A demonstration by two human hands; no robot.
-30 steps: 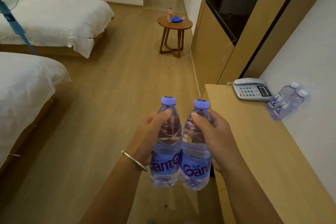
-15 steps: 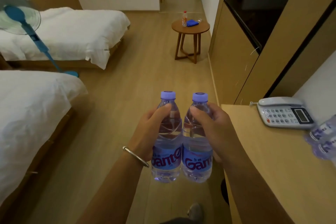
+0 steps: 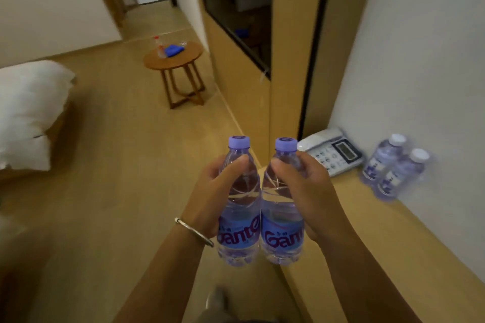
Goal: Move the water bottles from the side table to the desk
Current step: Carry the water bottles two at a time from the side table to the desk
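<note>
Two water bottles are up in the air, side by side and upright. The left bottle (image 3: 240, 207) and the right bottle (image 3: 282, 210) are clear plastic with purple caps and blue labels with big purple letters. Their sides touch in the middle. Both look full of water.

The left hand (image 3: 210, 199) wraps around the left bottle, with the thumb across the front near the top and the label showing below the palm. A thin silver bangle (image 3: 194, 232) sits on that wrist. The right hand (image 3: 307, 199) wraps around the right bottle in the same way, thumb on the front just under the cap.

The bottles hang over the floor, right at the near edge of the tabletop (image 3: 367, 231) of the desk. The right bottle's lower part is in front of the tabletop's corner. The tabletop is light wood and runs along a white wall. At its far end lies a white phone (image 3: 333, 151). Just beside the phone, against the wall, stand two more bottles (image 3: 391, 168), a bit blurry. The wood between them and the hands is bare.

Far back on the floor stands the round side table (image 3: 173, 60), well apart from the hands, with a blue cloth (image 3: 173, 50) and a small bottle (image 3: 158, 46) on it. A white bed (image 3: 29, 110) is on the left.
</note>
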